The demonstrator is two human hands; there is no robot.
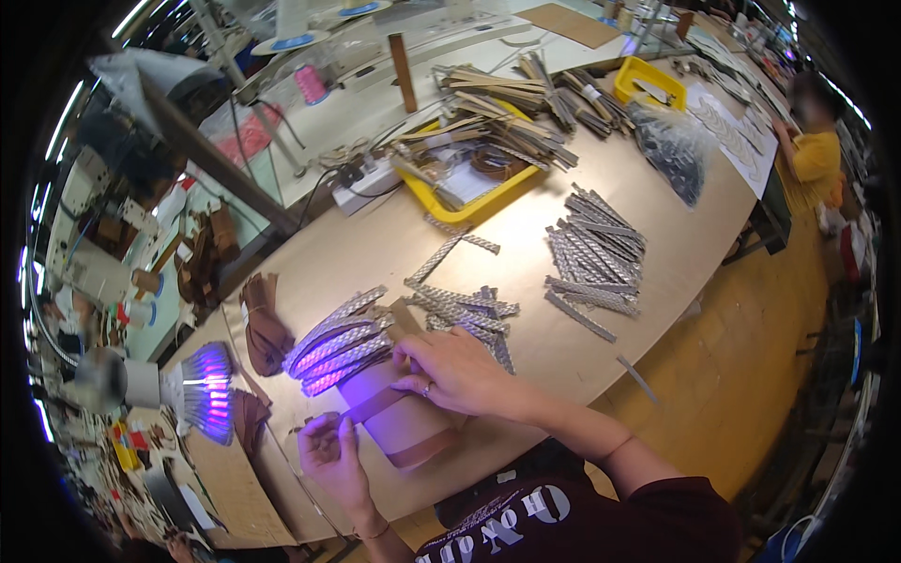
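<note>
My left hand [335,462] pinches one end of a flat brown strip [374,406] at the near edge of the table. The fingers of my right hand [460,372] are closed on the strip's other end, so it spans the gap between both hands. Under it is a tan block or board [410,430] with a reddish-brown band at its near end. A fan of silvery braided strips [340,349] lies against the block's far left side, lit purple. Part of the block is hidden by my right hand.
A lamp [206,392] glows purple at left, near brown folded pieces [265,328]. Loose braided strips [460,310] and a larger pile [601,253] lie beyond my hands. Farther back are a yellow tray [441,214], strip bundles and a bag [671,150]. A person [815,155] is at right.
</note>
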